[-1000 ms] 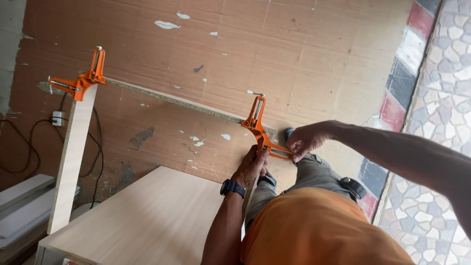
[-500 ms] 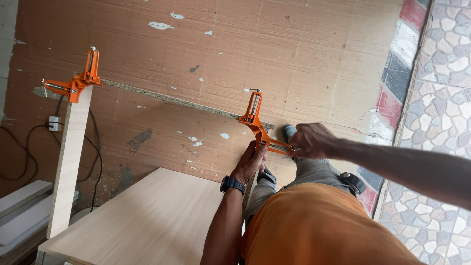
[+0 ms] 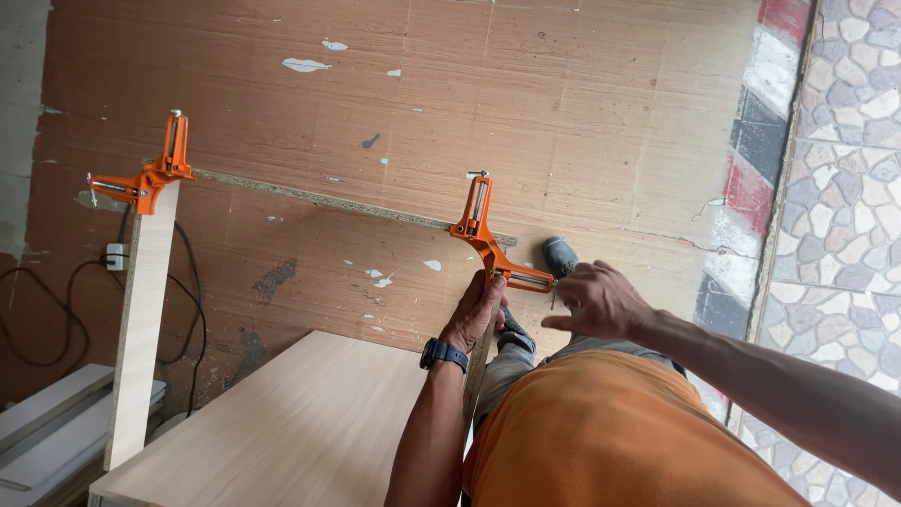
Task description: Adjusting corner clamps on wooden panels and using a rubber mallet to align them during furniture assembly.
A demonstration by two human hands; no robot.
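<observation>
The left hand (image 3: 476, 314) is wrapped around the top edge of an upright pale wood-grain laminate panel (image 3: 481, 361), its grip closed on the board just under an orange metal corner clamp (image 3: 493, 246). The right hand (image 3: 598, 300) sits at the end of that clamp's screw handle, fingers curled round it; whether the grip is fully tight there I cannot tell. The clamp joins this upright to a thin chipboard panel seen edge-on (image 3: 328, 199), which runs left to a second orange corner clamp (image 3: 145, 178) seated on another upright laminate board (image 3: 141, 329). A broad pale laminate panel (image 3: 282, 427) lies flat below, over brown cardboard sheeting (image 3: 526, 94) covering the floor. Judging by the hands, the step in progress looks like setting the near clamp's screw while the left hand steadies the board; the turning would call for holding the corner square.
</observation>
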